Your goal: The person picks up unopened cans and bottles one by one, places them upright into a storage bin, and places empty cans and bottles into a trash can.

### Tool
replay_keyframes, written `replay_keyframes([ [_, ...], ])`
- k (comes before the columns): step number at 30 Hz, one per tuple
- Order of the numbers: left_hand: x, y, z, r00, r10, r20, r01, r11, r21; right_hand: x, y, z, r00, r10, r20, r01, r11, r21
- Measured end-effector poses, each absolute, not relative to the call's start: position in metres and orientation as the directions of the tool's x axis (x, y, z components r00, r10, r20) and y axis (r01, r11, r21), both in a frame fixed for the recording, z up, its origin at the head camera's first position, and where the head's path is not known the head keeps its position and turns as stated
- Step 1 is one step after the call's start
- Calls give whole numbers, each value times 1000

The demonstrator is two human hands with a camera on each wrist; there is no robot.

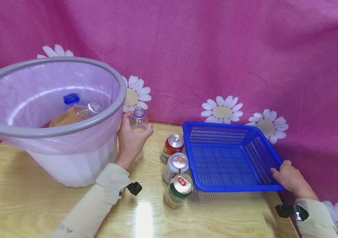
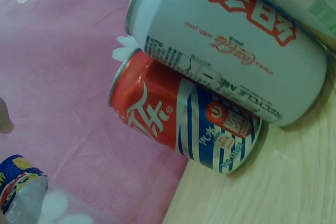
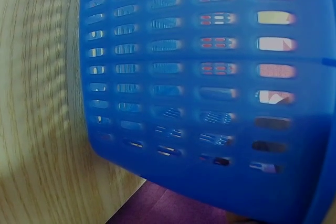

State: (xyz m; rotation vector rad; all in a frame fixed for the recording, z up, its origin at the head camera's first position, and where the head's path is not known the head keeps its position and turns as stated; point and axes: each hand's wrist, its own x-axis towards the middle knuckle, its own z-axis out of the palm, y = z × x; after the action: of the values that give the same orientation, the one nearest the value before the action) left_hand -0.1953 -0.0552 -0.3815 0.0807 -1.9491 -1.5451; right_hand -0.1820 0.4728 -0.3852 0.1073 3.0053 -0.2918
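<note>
My left hand (image 1: 131, 142) grips a clear plastic bottle (image 1: 139, 120) with a blue ring at its uncapped neck, just right of the bin. In the left wrist view, part of the bottle (image 2: 31, 198) shows at the lower left corner, with a colourful label. At the far right, my right hand (image 1: 292, 178) holds the rim of a blue plastic basket (image 1: 221, 162), thumb over the edge. Nothing lies inside the basket. Its slotted wall (image 3: 142, 56) fills much of the right wrist view, where the hand is mostly hidden.
Between bottle and basket stand a red can (image 1: 172, 148), a white can (image 1: 176, 168) and a green can (image 1: 179, 191) in a row. The lined bin (image 1: 67, 168) on the left contains plastic bottles (image 1: 71, 98). Behind the wooden table (image 1: 157, 221) hangs a pink flowered cloth (image 1: 175, 59).
</note>
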Motion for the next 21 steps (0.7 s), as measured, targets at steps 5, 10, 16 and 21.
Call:
replay_keyframes([
  [5,-192,-55,-381,-800,-425,423,322,291,901,-183,473,-387,-989,70,-131,94,979,-182],
  [10,-187,-58,-379,-817,-411,404,319,261,911,-185,472,-386,-990,71,-123,93,978,-186],
  [16,-183,-58,-379,-822,-396,410,314,287,905,-186,474,-385,-988,72,-135,96,979,-181],
  [21,-183,-57,-382,-820,-381,428,336,286,897,-185,477,-389,-988,74,-132,97,979,-180],
])
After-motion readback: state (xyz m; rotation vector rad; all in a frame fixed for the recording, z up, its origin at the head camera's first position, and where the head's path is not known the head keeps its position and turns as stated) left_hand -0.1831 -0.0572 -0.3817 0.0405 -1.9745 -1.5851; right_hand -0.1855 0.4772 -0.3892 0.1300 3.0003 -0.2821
